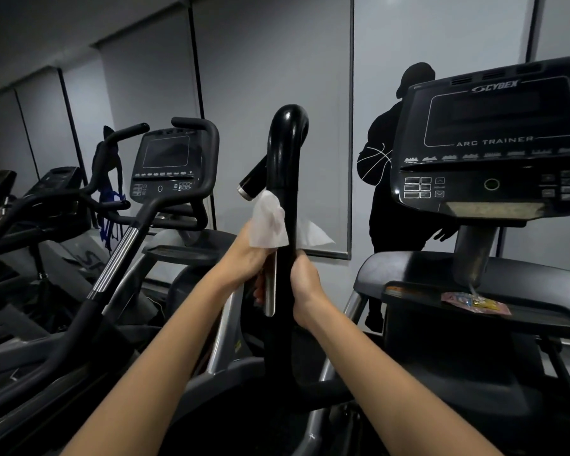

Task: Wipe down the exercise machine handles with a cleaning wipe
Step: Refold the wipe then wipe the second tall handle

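- The left hand (249, 258) and right hand (305, 284) both close around the upright black handle (282, 179) of the near machine.
- The left hand also pinches a white cleaning wipe (269, 223), wrapped around the handle just above both hands; one corner sticks out on the handle's right side.
- The console (494, 136) at the right reads "CYBEX" and "ARC TRAINER".
- A crumpled colourful wrapper (474, 301) lies on the tray below the console.
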`<state>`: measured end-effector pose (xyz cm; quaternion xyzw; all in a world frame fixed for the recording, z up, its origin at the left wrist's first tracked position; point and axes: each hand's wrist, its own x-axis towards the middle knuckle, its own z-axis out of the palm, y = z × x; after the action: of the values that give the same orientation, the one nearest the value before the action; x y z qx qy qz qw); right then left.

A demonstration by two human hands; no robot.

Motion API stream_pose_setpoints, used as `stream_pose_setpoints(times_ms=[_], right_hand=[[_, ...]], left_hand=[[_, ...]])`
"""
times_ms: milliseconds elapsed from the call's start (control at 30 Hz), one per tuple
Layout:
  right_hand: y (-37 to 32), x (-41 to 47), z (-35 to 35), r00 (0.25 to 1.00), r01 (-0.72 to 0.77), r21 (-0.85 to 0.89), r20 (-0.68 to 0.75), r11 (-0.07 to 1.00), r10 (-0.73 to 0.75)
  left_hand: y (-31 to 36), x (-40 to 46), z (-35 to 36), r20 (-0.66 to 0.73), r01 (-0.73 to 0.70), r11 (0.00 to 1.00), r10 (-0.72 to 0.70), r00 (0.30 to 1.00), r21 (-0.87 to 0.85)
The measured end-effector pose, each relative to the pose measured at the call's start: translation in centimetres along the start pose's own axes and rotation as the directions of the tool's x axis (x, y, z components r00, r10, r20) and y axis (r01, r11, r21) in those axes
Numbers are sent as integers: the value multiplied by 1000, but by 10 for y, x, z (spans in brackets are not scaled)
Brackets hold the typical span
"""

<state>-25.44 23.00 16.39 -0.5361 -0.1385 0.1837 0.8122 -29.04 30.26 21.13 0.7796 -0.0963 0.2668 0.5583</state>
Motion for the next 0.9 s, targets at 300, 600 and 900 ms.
stream_pose_setpoints(times_ms=[300, 600, 900], right_hand=[[2, 3, -1, 1000, -11, -36, -9, 999, 11], [2, 9, 4, 970, -42, -162, -243, 986, 2], [20, 5, -16, 939, -169, -301, -337, 939, 61]], left_hand=[[59, 77, -1, -65, 62, 983, -74, 995, -171], [48, 75, 5, -160, 6, 991, -28, 987, -136], [22, 50, 9, -145, -12, 991, -7, 989, -135]])
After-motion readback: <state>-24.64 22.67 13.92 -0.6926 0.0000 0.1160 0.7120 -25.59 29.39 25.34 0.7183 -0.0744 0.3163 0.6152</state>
